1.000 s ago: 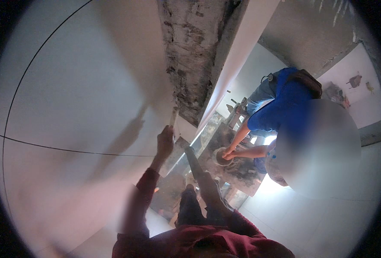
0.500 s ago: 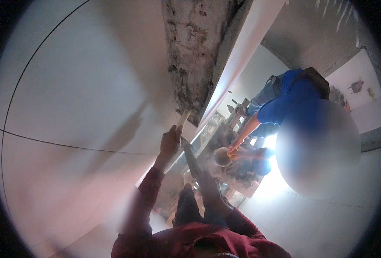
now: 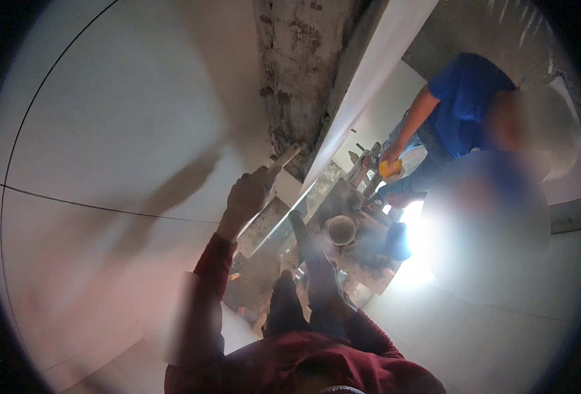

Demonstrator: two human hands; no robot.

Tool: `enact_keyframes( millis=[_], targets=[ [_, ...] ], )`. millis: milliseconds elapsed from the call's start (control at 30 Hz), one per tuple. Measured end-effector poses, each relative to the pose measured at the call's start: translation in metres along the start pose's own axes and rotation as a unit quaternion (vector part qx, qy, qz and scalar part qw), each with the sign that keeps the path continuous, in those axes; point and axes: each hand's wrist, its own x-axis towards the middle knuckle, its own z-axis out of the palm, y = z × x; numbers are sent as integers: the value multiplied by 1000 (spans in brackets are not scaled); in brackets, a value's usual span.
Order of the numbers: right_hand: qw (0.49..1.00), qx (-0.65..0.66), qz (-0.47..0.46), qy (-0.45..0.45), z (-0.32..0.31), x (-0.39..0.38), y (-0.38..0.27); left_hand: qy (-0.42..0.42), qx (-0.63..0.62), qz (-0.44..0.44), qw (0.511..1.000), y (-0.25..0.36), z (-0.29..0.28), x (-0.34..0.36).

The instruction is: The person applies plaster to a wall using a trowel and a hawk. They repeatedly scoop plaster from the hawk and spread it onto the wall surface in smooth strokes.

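My left hand (image 3: 243, 200) is closed around a pale, flat strip (image 3: 284, 159), perhaps wood. The strip's far end tilts up to the right, at the foot of a rough grey, mortar-stained wall strip (image 3: 295, 85). Lower and to the right, my right hand (image 3: 325, 284) is closed on a grey, bar-like tool (image 3: 297, 226) pointing away from me; its exact kind is unclear. Smooth white panels (image 3: 120, 131) with dark joint lines lie left of my left hand, which casts a shadow on them.
A round bowl (image 3: 340, 230) stands on a dusty board (image 3: 363, 253) to the right. Beyond it, a person in a blue shirt (image 3: 471, 85) holds a yellow sponge-like thing (image 3: 389, 169). A long white edge (image 3: 369, 85) runs diagonally past the rough strip. Bright light glares at right.
My left hand has shifted a little left and up, and its strip leans further right. The other person's hand has left the bowl, lifting the yellow thing away. My right hand stays nearly in place.
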Motion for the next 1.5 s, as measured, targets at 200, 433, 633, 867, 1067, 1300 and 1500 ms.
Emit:
enact_keyframes(
  millis=[200,433,633,867,1067,1300,1500],
  targets=[
    [999,38,19,-7,13,-7,25,-124,-75,-61,987,-18,18,-2],
    [1000,23,1,-11,18,-9,27,-6,-139,49,989,-31,50,-24],
    [999,52,4,1,15,-7,27,-50,-175,18,983,-29,61,-19],
    [971,122,201,-34,-10,-4,2,67,-199,15,978,-30,89,-29],
    [994,48,101,8,3,-23,24,-46,-217,-61,973,-38,68,-46],
    [978,82,190,-2,5,-29,37,-9,-233,-72,970,-28,70,-55],
    [986,69,147,-44,7,-27,45,15,-148,-41,988,-28,79,-54]
  ],
)
